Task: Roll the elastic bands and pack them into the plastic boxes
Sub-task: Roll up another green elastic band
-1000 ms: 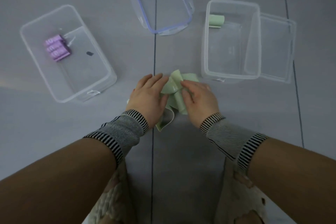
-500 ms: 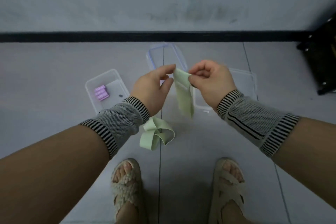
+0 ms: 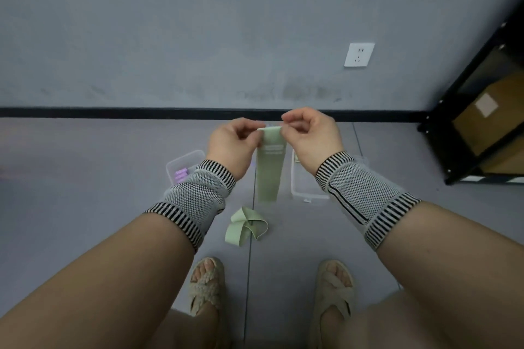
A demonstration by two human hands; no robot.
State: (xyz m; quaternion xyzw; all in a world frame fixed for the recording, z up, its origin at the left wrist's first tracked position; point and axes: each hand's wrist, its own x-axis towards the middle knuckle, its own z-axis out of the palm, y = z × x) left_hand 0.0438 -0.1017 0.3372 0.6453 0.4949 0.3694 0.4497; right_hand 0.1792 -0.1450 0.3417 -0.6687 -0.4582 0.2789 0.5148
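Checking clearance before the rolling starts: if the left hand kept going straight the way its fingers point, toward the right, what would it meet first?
Probably the right hand: the left hand faces it across the top edge of the flat pale-green elastic band both pinch. Depth is hard to judge here.

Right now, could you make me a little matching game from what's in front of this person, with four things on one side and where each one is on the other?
Things:
1. hanging green band
2. tangled green band
3. purple rolls
4. wall socket

Places:
A. inside the clear box on the left
B. on the grey wall
C. pinched at its top edge by the left hand and the right hand
D. lying on the floor, ahead of the sandals

Pairs: 1-C, 2-D, 3-A, 4-B
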